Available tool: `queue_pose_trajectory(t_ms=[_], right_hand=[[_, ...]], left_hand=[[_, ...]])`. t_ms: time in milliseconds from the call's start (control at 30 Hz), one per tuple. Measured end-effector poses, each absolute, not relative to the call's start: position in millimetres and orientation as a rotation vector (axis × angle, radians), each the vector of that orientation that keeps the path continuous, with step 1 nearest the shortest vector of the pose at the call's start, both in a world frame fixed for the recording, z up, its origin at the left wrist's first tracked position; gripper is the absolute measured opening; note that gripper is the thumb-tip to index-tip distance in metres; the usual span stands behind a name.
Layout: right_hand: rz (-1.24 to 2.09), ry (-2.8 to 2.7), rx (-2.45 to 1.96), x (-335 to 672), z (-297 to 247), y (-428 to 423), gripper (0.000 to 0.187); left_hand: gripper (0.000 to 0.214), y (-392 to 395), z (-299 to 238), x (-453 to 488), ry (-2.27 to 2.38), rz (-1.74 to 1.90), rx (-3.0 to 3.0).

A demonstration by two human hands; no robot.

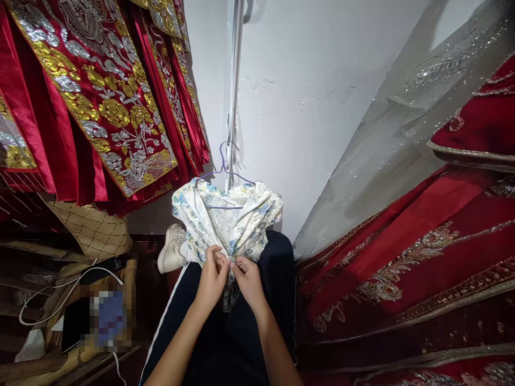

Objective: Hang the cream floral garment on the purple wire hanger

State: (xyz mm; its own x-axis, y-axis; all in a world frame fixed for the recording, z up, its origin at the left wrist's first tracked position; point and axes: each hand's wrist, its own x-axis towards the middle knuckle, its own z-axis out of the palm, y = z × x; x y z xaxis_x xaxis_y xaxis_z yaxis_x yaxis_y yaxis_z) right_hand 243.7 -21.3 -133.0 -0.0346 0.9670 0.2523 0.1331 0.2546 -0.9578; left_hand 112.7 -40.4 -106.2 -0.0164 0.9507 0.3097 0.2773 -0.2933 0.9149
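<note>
My left fingers (223,272) and right fingers (236,272) pinched on front of floral short-sleeved blouse (246,225), tips nearly meeting, lower centre of frame. Blouse around centre, on purple hanger (223,170), hook up. Collar toward frame top, lower part down over my dark trousers (278,268); long axis roughly vertical, shoulders spread left-right.
</note>
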Motion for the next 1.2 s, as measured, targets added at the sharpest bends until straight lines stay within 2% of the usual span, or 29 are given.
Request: queue_pose_trajectory(t_ms=[100, 233, 400, 567, 867, 1000, 1100, 1200], right_hand=[[0.95, -1.439, -1.101, 241.8, -132.0, -21.9, 0.03], [0.97, -1.443, -1.078, 240.3, -132.8, -22.1, 0.03], [0.949, -1.467, -1.114, 240.6, -133.6, -21.8, 0.026], [0.947, -1.452, -1.096, 242.2, -133.6, -20.8, 0.029], [0.917, -1.433, -1.131, 246.5, -140.1, -16.0, 0.027], [0.857, -1.362, -1.146, 239.3, -148.1, -14.4, 0.025], [0.859, -1.36, -1.136, 234.4, -150.9, -13.4, 0.022], [0.878, -1.386, -1.127, 234.1, -148.8, -14.3, 0.018]], left_hand=[[0.031, -39.0, -109.7, 112.8, 1.336, 1.402, 1.544], [0.022, -39.4, -108.5, 110.3, 1.418, 1.25, 1.681], [0.028, -40.2, -100.4, 104.1, 1.486, 1.166, 1.782], [0.023, -36.8, -97.7, 104.4, 1.493, 1.15, 1.78], [0.03, -29.0, -95.2, 103.7, 1.331, 1.05, 1.795], [0.031, -24.5, -104.8, 109.7, 1.224, 1.086, 1.529], [0.024, -18.6, -111.1, 108.5, 1.035, 1.04, 1.038], [0.029, -14.4, -113.3, 106.2, 0.841, 0.977, 0.608]])
